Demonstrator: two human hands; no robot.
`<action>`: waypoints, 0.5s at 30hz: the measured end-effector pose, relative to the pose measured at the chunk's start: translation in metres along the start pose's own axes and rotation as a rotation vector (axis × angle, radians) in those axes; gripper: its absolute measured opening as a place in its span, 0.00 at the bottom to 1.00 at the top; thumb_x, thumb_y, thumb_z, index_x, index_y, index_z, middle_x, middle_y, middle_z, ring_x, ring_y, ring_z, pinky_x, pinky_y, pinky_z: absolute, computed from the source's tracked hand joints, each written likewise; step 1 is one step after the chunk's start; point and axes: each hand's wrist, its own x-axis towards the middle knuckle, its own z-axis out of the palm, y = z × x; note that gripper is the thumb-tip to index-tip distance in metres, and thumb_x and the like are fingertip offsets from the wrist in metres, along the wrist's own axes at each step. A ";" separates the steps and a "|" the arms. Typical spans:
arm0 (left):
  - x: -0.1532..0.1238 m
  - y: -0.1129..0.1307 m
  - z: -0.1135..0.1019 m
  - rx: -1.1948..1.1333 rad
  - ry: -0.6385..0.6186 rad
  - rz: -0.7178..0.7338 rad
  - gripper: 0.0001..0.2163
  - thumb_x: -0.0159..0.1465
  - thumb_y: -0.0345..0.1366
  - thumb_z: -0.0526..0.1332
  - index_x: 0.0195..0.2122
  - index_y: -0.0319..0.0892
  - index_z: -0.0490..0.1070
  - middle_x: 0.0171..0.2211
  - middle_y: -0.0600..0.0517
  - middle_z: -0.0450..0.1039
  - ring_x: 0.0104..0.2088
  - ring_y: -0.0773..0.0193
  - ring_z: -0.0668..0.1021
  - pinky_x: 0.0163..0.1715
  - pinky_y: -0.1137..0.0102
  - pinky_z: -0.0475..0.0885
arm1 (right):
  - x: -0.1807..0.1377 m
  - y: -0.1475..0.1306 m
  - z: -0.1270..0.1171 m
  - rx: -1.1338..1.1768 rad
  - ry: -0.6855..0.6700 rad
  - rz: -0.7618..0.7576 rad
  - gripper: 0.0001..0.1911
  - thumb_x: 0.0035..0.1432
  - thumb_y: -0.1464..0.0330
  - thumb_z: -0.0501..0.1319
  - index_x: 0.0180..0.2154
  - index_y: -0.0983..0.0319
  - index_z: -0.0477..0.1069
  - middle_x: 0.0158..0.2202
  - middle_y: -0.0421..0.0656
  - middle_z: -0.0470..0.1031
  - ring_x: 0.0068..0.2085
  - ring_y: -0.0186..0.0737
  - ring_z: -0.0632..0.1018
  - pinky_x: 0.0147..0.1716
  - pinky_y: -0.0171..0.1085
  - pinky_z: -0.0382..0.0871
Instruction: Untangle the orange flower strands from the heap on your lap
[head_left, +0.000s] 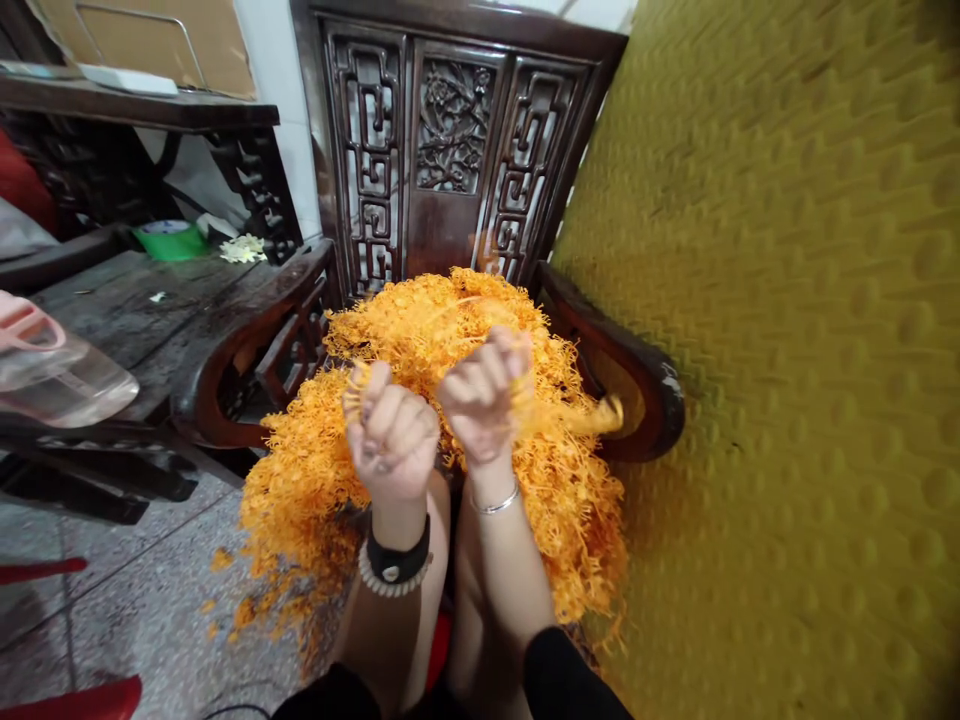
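Observation:
A big heap of orange, curly, string-like pieces [450,300] fills the seat of a carved dark wooden chair and spills over its front. My left hand [394,430] is closed in front of the heap, with a bit of orange strand showing at its thumb and fingers. Close beside it on the right, my right hand [484,395] is also closed, fingers curled and partly smeared by motion. From its outer side a blurred orange strand [562,415] trails to the right. The two fists are apart, and the exact shape of what each holds is unclear.
The chair's left armrest [247,340] and right armrest [652,390] flank the heap. At left, a dark wooden table [97,290] bears green tape [171,240] and a clear bottle [60,370]. A yellow textured surface [787,350] rises on the right. Orange bits lie on the floor.

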 end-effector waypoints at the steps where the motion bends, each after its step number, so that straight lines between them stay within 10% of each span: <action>1: 0.000 0.003 0.000 -0.043 -0.007 0.068 0.16 0.60 0.46 0.57 0.22 0.44 0.54 0.09 0.64 0.43 0.09 0.75 0.45 0.07 0.80 0.54 | 0.002 0.001 -0.003 0.001 0.046 -0.051 0.21 0.55 0.49 0.52 0.20 0.57 0.57 0.13 0.31 0.44 0.15 0.30 0.47 0.16 0.34 0.49; 8: -0.004 -0.010 0.021 0.409 0.016 0.213 0.14 0.63 0.45 0.51 0.23 0.45 0.61 0.13 0.59 0.53 0.13 0.72 0.59 0.13 0.74 0.58 | -0.004 -0.007 -0.005 -0.399 -0.038 -0.076 0.16 0.54 0.54 0.52 0.22 0.57 0.58 0.28 0.41 0.67 0.35 0.40 0.71 0.37 0.43 0.68; 15: -0.011 -0.010 0.018 0.772 0.054 0.207 0.09 0.64 0.41 0.53 0.29 0.45 0.65 0.26 0.54 0.66 0.25 0.67 0.70 0.24 0.70 0.67 | -0.011 -0.026 0.003 -0.512 0.061 -0.134 0.20 0.55 0.49 0.50 0.25 0.56 0.68 0.48 0.42 0.71 0.52 0.44 0.71 0.53 0.50 0.65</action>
